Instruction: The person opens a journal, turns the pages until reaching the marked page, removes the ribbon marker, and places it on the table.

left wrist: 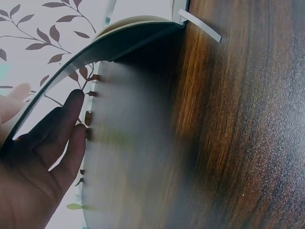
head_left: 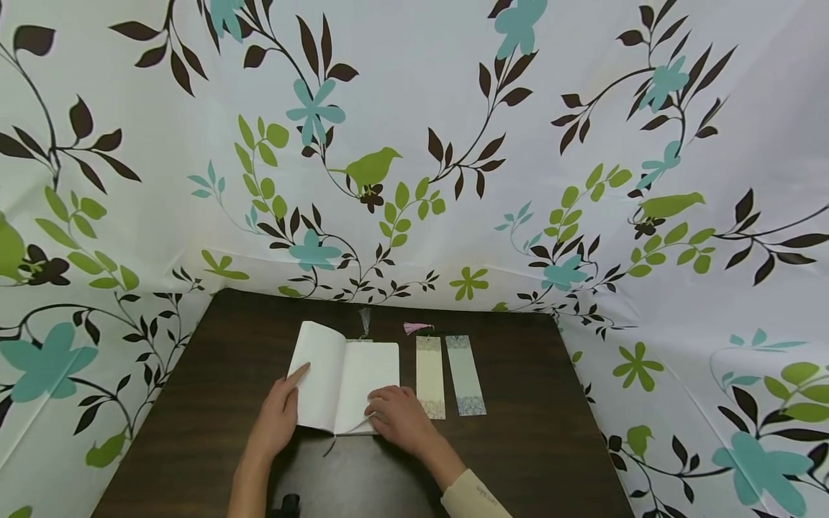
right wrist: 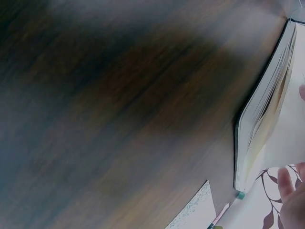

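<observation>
An open notebook (head_left: 370, 374) with blank white pages and a dark cover (left wrist: 138, 40) lies on the table. My left hand (head_left: 278, 417) holds its raised left side, thumb over the page and fingers (left wrist: 71, 107) behind the cover. At the lower right corner, my right hand (head_left: 401, 417) pinches a page (right wrist: 286, 143), whose edge lifts a little. A grey tassel (head_left: 365, 321) sticks out past the notebook's top edge, beside a thin pale strip (head_left: 359, 340). The ribbon marker (left wrist: 202, 26) hangs from the bottom of the spine.
Right of the notebook lie a cream bookmark (head_left: 430, 378) with a pink tassel (head_left: 417, 328) and a pale green bookmark (head_left: 465, 374). The dark wooden table (head_left: 531, 403) meets a patterned cloth (head_left: 414, 108) at the back and sides. A black object (head_left: 290, 505) is beside my left forearm.
</observation>
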### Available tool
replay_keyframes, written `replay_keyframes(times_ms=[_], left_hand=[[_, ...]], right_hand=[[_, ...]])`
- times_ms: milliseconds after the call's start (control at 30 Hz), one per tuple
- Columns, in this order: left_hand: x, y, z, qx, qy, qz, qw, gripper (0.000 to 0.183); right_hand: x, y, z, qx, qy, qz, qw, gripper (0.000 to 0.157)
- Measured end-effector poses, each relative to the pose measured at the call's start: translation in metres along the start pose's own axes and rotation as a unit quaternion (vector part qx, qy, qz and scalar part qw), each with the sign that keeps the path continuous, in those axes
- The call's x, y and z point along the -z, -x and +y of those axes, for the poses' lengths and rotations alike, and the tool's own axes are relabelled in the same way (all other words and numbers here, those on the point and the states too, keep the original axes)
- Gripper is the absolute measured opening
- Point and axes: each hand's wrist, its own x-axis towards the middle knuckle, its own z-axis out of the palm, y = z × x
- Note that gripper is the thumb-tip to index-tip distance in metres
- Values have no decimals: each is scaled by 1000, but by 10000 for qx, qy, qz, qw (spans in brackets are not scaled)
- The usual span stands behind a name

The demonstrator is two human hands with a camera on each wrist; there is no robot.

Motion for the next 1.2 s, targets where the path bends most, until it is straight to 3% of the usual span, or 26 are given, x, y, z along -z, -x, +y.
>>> replay_keyframes(times_ms=[233,333,433,533,667,867,933,967,1100,1200], left_hand=[[2,3,2,518,-109,-29,9986,43],[1,4,3,618,-179,11,9979,45],[0,4,4,568,-178,32,9982,45],[0,4,2,445,-38,41,9990,42],[-1,3,0,331,135,47,9994,41],[-1,3,1,348,193,23,9992,43],[-1,3,1,360,201,28,9991,45],[0,3,2,367,209,32,9991,45],[0,3,2,423,204,-1,9989,49],[0,3,1,489,211,-37,9986,51]], right_hand=[[-2,-3,-5,-773,-217,716,9942,67],[-6,-6,-8,-1038,-466,1134,9870,87],[-9,-10,-15,-1415,-1091,1410,9738,100],[-8,-13,-26,-1934,-2139,1425,9469,103],[-4,-20,-43,-2349,-3342,1574,8991,94],[-1,-34,-61,-2494,-4670,2360,8149,80],[-1,-38,-64,-2430,-4908,2501,7985,80],[-2,-40,-66,-2392,-5002,2510,7935,80],[-6,-42,-70,-2294,-5131,2229,7965,73],[-9,-40,-73,-2064,-5188,1731,8114,63]])
